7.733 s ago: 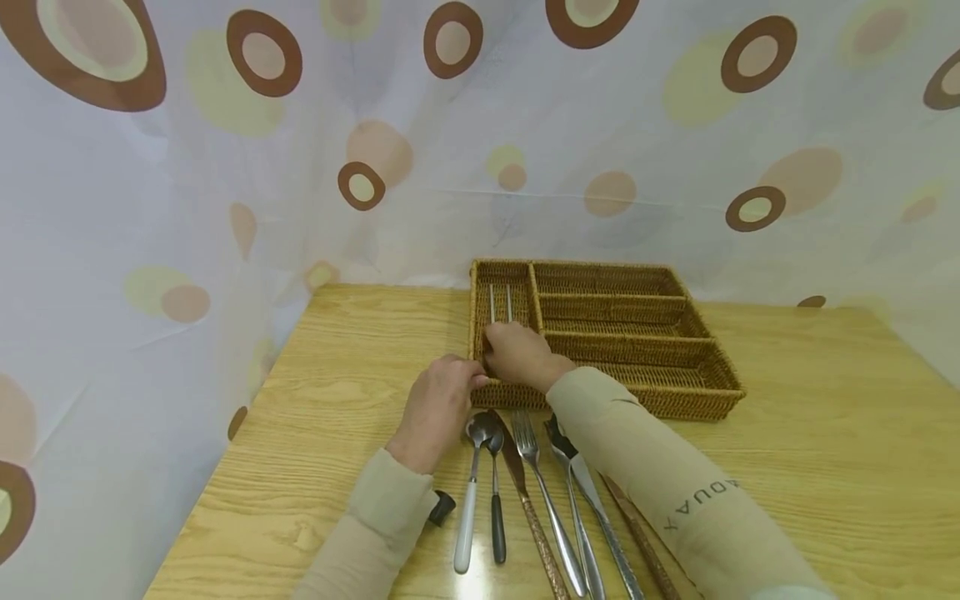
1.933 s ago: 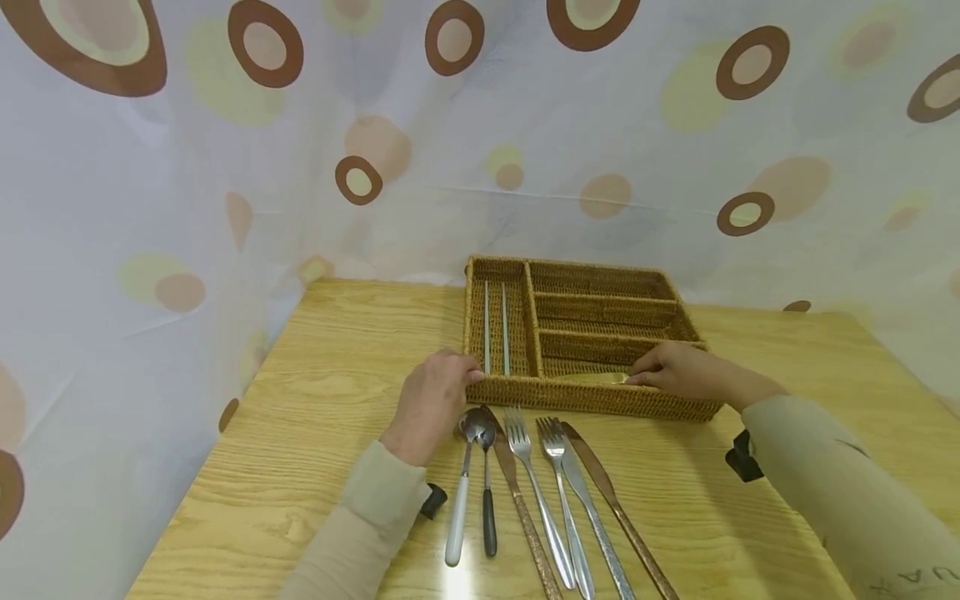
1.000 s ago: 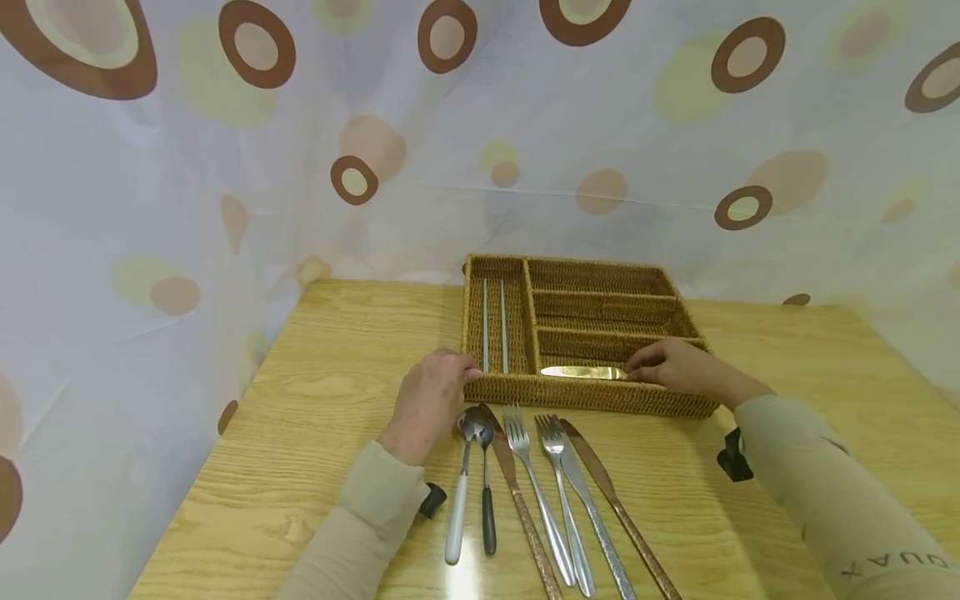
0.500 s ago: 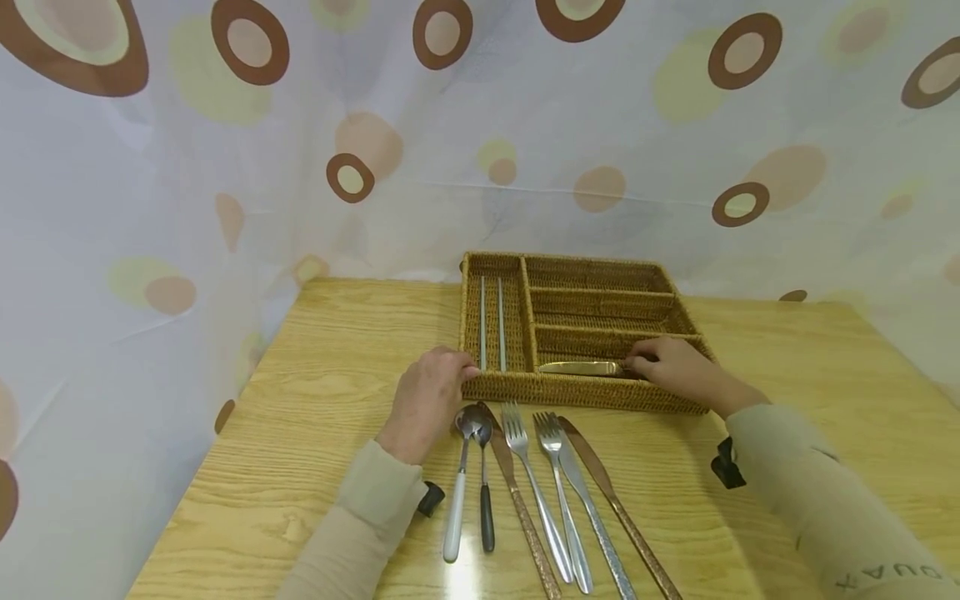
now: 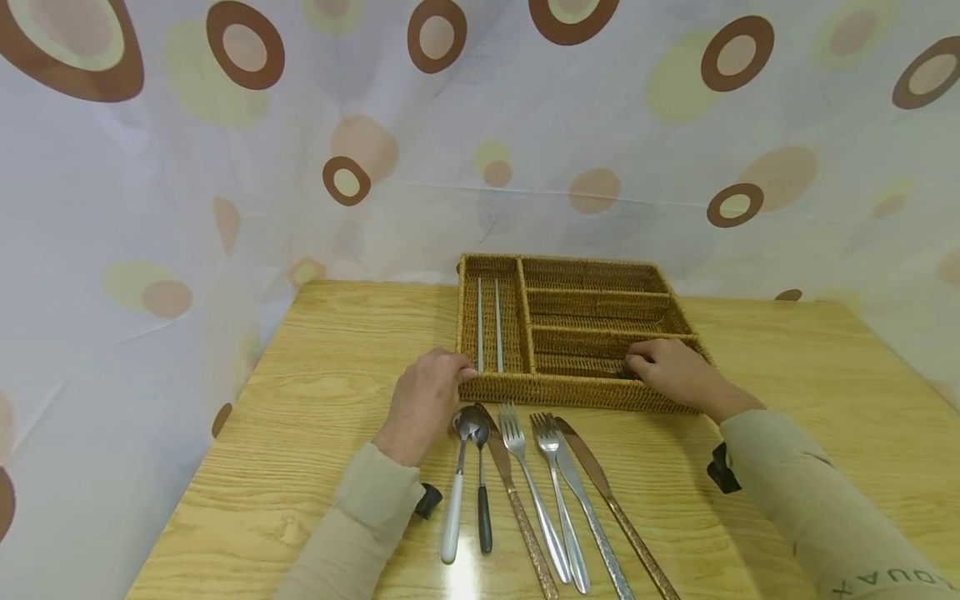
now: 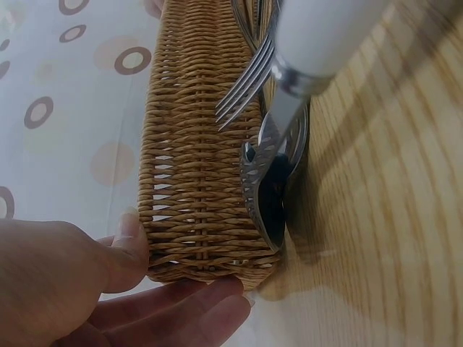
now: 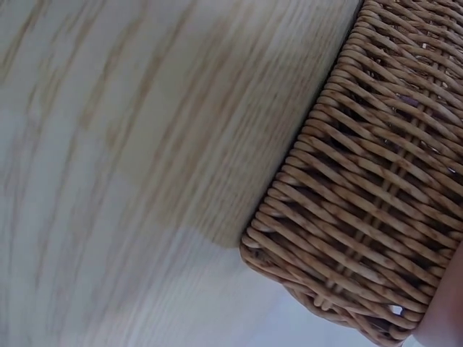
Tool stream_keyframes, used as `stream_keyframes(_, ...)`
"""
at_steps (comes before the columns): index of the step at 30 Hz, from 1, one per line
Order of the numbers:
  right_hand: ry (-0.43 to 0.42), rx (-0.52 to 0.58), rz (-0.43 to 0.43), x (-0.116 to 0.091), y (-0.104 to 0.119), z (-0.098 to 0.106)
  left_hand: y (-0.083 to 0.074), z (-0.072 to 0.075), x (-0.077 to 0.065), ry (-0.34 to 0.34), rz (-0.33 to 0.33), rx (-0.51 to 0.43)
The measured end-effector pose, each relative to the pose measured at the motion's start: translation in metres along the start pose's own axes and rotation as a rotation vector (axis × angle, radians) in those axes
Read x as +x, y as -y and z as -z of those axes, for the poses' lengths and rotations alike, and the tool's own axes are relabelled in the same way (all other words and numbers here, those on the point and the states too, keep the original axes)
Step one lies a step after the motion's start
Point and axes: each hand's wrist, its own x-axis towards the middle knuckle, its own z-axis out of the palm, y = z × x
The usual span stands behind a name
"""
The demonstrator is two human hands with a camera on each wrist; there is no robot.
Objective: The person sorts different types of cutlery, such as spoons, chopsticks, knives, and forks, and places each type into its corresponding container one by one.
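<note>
In the head view, a wicker cutlery tray point(image 5: 585, 392) stands at the back of the table. My left hand point(image 5: 427, 400) grips its front left corner; in the left wrist view, the thumb point(image 6: 130, 249) lies along one edge with fingers bent round the corner. Inside the front right compartment, the curled fingers of my right hand point(image 5: 678, 377) reach below the rim. A gold table knife, seen in those fingers half a second ago, is hidden behind the front wall. Two pale chopsticks point(image 5: 480, 325) lie in the left compartment.
Before the tray lie a white-handled spoon point(image 5: 452, 512), a dark-handled spoon point(image 5: 483, 517), two forks point(image 5: 513, 437), a silver knife point(image 5: 596, 521) and two copper-coloured knives point(image 5: 528, 529). A patterned curtain point(image 5: 555, 225) hangs behind the wooden table point(image 5: 322, 425).
Over the last two seconds my right hand has lowered the gold knife into the front right compartment, out of sight. Earlier that hand was at the chopsticks. My left hand stays on the corner.
</note>
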Motion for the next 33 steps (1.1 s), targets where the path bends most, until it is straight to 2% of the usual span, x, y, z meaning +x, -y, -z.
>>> stream_keyframes(22,-0.024,-0.027,-0.003,-0.0002,-0.0018,-0.0023,0.0,-0.0004,0.0007,0.022,0.025,-0.009)
stream_keyframes(33,0.013,0.039,-0.03,-0.0013,-0.0036,0.0,-0.0005,0.001,0.0001,0.024,0.022,-0.006)
